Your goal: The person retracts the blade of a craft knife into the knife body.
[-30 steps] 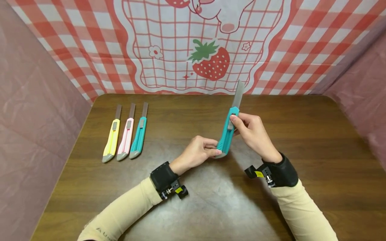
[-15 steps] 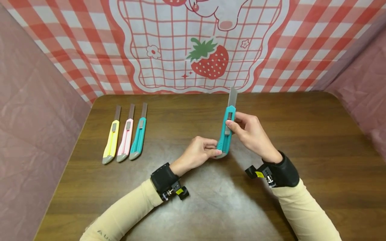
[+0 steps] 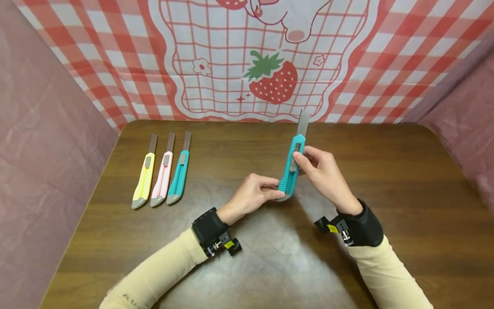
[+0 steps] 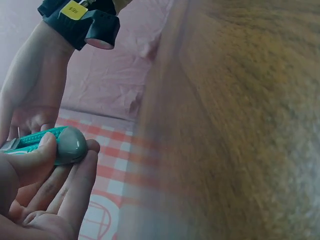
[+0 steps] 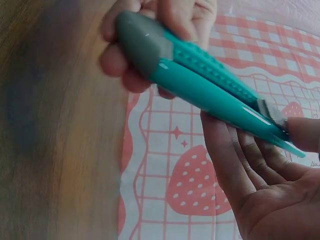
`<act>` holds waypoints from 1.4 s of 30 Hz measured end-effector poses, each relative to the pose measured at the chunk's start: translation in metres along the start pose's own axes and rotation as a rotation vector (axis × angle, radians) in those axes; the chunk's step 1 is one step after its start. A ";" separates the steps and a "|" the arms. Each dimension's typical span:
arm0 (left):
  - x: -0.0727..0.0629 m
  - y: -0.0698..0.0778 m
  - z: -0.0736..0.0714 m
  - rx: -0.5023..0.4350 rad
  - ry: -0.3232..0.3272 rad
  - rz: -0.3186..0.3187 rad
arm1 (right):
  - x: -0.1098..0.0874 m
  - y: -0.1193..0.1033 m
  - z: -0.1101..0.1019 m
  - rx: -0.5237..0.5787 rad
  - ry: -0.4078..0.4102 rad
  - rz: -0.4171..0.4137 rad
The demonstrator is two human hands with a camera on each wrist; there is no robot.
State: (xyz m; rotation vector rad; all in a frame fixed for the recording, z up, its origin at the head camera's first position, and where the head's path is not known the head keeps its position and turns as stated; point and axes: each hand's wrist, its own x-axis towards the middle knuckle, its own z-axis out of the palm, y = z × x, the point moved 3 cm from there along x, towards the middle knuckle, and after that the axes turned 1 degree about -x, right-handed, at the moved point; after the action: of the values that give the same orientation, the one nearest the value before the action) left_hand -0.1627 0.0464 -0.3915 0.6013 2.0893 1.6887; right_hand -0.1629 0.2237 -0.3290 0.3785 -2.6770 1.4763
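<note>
A teal utility knife [image 3: 287, 179] with a grey end cap is held up above the table in the head view, its blade [image 3: 302, 123] out and pointing away from me. My left hand [image 3: 252, 195] pinches the capped end between thumb and fingers; the left wrist view shows the thumb close to the grey cap [image 4: 73, 146]. Higher up the handle, my right hand [image 3: 324, 174] holds the knife with its thumb on the grey slider [image 3: 293, 166]. In the right wrist view, the teal handle [image 5: 200, 92] stretches between both hands, and the blade is out of sight there.
On the left of the brown wooden table [image 3: 224, 150] lie three utility knives side by side: yellow [image 3: 144, 179], pink [image 3: 162, 178] and teal [image 3: 179, 177]. Each has its blade out. A red-and-white checked cloth [image 3: 216, 94] with a strawberry hangs behind the table.
The right thumb and slider have moved down the held knife's handle, and less blade sticks out than a second ago. The left hand stays on the capped end.
</note>
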 end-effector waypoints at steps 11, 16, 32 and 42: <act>-0.003 0.000 -0.001 -0.083 0.065 -0.021 | -0.004 0.002 0.001 0.079 0.046 0.008; -0.002 -0.001 -0.001 -0.082 0.065 -0.024 | -0.005 0.002 0.001 0.090 0.029 0.036; -0.004 0.004 0.001 -0.070 0.057 -0.030 | -0.002 0.000 -0.001 0.051 0.021 0.014; -0.003 0.006 0.000 -0.069 0.056 -0.020 | 0.000 -0.003 -0.003 0.035 0.019 0.017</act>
State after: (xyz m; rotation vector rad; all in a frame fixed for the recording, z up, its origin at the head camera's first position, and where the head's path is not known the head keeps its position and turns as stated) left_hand -0.1592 0.0459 -0.3856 0.5156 2.0578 1.7776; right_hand -0.1621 0.2249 -0.3250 0.3423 -2.6498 1.5246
